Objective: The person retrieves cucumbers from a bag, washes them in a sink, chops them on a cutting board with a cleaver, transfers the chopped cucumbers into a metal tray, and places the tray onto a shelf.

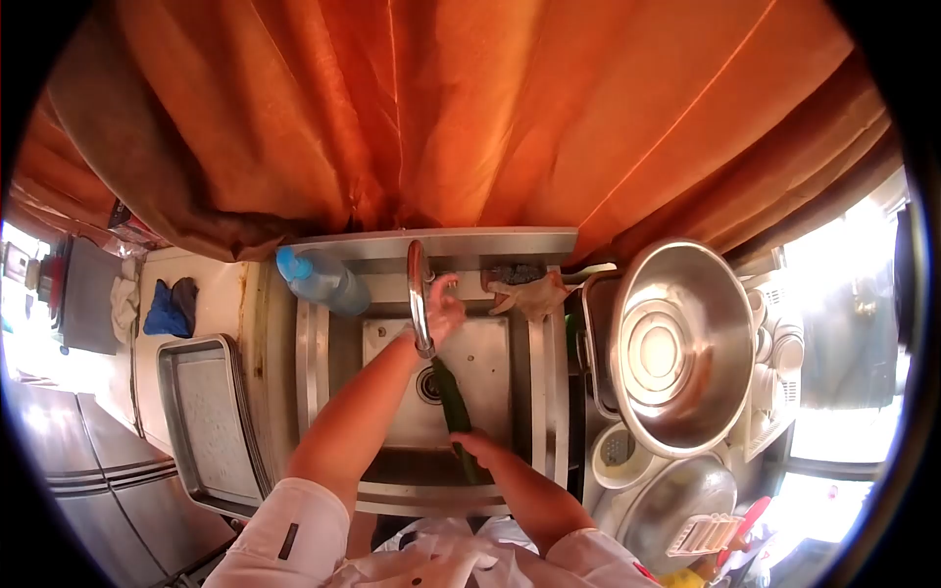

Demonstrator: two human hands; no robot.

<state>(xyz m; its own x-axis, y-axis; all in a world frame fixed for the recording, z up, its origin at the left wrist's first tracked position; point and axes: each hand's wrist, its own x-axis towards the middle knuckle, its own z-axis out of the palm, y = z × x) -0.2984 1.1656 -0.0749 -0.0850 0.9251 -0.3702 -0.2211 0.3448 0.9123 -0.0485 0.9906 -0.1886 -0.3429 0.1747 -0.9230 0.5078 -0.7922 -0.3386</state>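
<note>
A long dark green cucumber (450,397) slants over the sink basin (490,392), passing beside the drain. My right hand (475,448) is closed around its lower part, close to the sink's front edge. The upper end of the cucumber lies just under the mouth of the curved chrome faucet (417,284). My left hand (446,312) reaches past the faucet to its right side, near the back ledge. Its fingers are apart and bent, and no object shows between them. Whether they touch a tap handle is hidden.
Left of the faucet stands a clear bottle with a blue cap (319,279). A crumpled cloth or bag (534,296) lies on the back ledge. A large steel bowl (681,353) leans at the right; a metal tray (211,421) and blue cloth (169,309) are at the left.
</note>
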